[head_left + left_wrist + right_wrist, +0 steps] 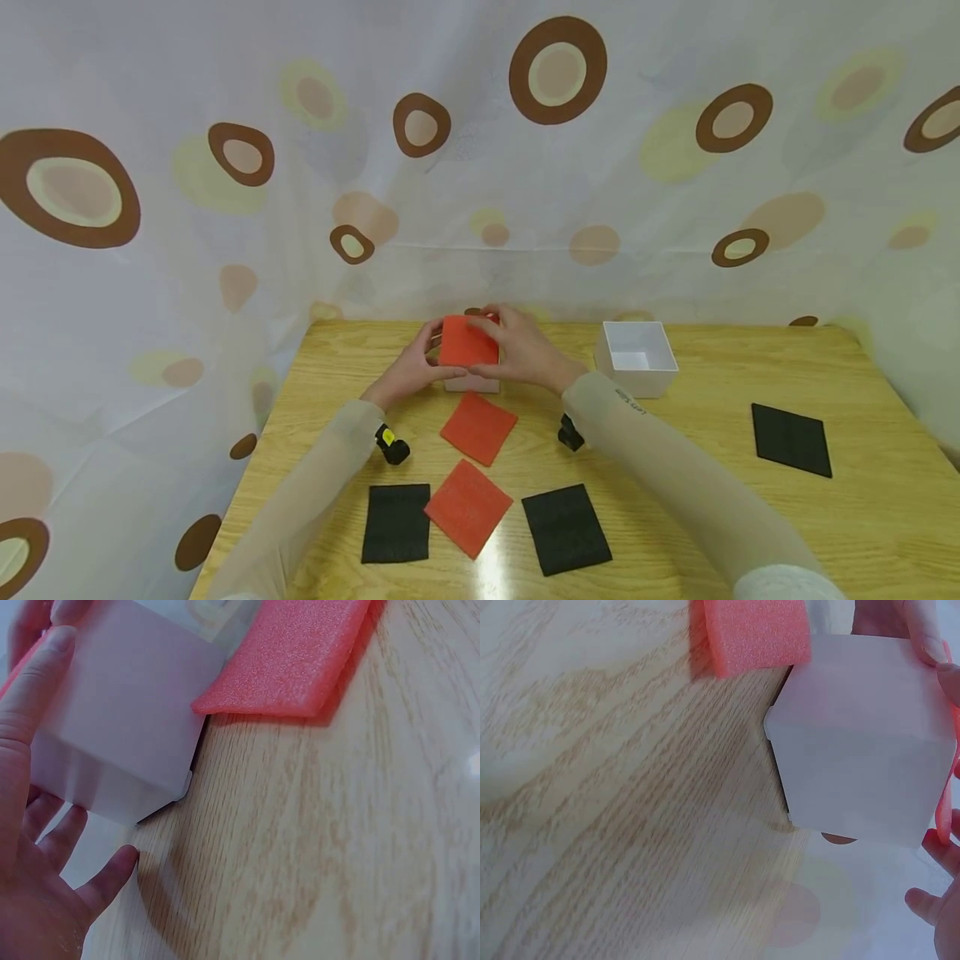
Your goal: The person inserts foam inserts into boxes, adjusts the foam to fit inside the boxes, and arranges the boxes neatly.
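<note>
A red foam sheet point(459, 343) lies over the top of a white box point(472, 384) near the back of the table. At the box's left my left hand point(408, 368) grips its upper part, with the thumb along the front near the sheet's edge and the fingers round the side. My right hand point(531, 348) holds the sheet from the right, thumb at the front edge and fingers over the top and far side. The box's front wall point(142, 682) fills much of the left wrist view. The box's inside is hidden under the sheet.
Two more red foam sheets point(478, 427) point(468, 508) lie in front of the box. Black sheets point(397, 523) point(567, 529) flank the nearer one, and another black sheet point(792, 440) lies far right. An open white box point(645, 382) stands right of my hands. A patterned curtain point(480, 183) hangs behind.
</note>
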Available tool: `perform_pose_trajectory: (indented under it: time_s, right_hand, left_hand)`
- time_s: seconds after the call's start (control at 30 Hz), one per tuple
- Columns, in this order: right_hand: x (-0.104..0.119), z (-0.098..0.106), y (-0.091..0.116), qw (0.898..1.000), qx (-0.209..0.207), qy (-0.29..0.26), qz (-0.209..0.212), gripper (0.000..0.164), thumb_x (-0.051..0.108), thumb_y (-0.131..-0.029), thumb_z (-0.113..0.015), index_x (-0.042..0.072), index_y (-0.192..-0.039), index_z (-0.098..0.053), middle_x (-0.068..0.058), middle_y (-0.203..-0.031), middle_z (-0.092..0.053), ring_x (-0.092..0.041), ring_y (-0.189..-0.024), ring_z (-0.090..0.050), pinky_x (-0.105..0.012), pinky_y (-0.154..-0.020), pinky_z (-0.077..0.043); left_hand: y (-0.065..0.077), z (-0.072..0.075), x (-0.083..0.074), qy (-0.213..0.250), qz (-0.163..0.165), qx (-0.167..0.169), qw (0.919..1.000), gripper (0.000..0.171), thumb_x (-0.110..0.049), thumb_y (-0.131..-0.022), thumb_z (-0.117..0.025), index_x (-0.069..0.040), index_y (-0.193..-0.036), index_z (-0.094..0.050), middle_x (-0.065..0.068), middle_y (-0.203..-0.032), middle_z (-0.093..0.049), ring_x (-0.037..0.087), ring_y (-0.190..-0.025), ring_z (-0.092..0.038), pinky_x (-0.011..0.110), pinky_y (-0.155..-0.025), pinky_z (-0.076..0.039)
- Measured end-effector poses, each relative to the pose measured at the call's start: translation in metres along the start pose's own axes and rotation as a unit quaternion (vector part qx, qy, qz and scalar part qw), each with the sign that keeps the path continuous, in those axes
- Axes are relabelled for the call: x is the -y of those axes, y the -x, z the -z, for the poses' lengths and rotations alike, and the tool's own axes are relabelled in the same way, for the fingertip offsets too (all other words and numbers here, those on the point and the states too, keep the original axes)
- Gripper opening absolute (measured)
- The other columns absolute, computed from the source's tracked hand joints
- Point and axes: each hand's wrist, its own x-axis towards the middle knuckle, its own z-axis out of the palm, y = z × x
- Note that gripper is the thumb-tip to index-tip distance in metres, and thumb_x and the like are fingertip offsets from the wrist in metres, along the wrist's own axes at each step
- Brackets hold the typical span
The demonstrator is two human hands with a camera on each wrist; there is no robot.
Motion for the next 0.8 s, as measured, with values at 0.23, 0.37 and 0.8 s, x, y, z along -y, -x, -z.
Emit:
perform_pose_trajectory:
  time_s: [0.23, 0.37, 0.8]
  right_hand:
    - [0.0003, 0.0012, 0.0002, 1.0, 0.014, 0.02, -0.005, 0.059, 0.039, -0.093, -0.078, 0.008, -0.141, -0.063, -0.024, -0.149, -0.048, -0.042, -0.135, -0.048, -0.06, -0.114, -0.036]
    - [0.002, 0.0035, -0.001, 0.999, 0.025, 0.036, -0.012, 0.058, 0.042, -0.094, -0.076, 0.008, -0.14, -0.065, -0.021, -0.153, -0.046, -0.041, -0.139, -0.044, -0.06, -0.116, -0.032]
    - [-0.0012, 0.0071, 0.0001, 0.996, 0.039, 0.083, 0.019, 0.051, 0.043, -0.1, -0.068, 0.015, -0.142, -0.065, -0.017, -0.153, -0.051, -0.037, -0.134, -0.048, -0.055, -0.116, -0.031]
  left_hand:
    - [0.0016, -0.001, -0.0012, 0.005, 0.004, -0.002, 1.0, 0.094, -0.023, -0.092, -0.083, -0.021, -0.164, -0.022, 0.002, -0.167, -0.03, 0.028, -0.153, -0.033, 0.052, -0.115, -0.041]
    - [0.0011, -0.0012, -0.0003, 0.005, 0.004, -0.004, 1.0, 0.094, -0.024, -0.092, -0.083, -0.021, -0.164, -0.022, 0.002, -0.167, -0.03, 0.028, -0.152, -0.033, 0.053, -0.115, -0.041]
    - [0.0014, -0.0006, 0.001, 0.004, 0.009, 0.0, 0.9999, 0.095, -0.024, -0.093, -0.082, -0.019, -0.165, -0.021, 0.004, -0.169, -0.027, 0.029, -0.154, -0.031, 0.052, -0.117, -0.04]
